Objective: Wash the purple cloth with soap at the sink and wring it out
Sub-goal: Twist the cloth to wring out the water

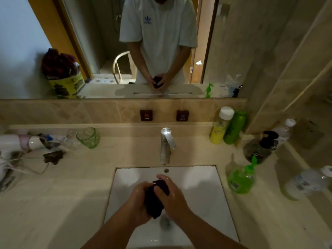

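Two hands, left hand (139, 202), right hand (171, 196), one purple cloth (154, 202)

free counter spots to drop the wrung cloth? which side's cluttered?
Free: front-left counter beside the sink, and the strip between green cup and tap. Crowded: hair dryer and cord far left; bottles and soap pump on the right.
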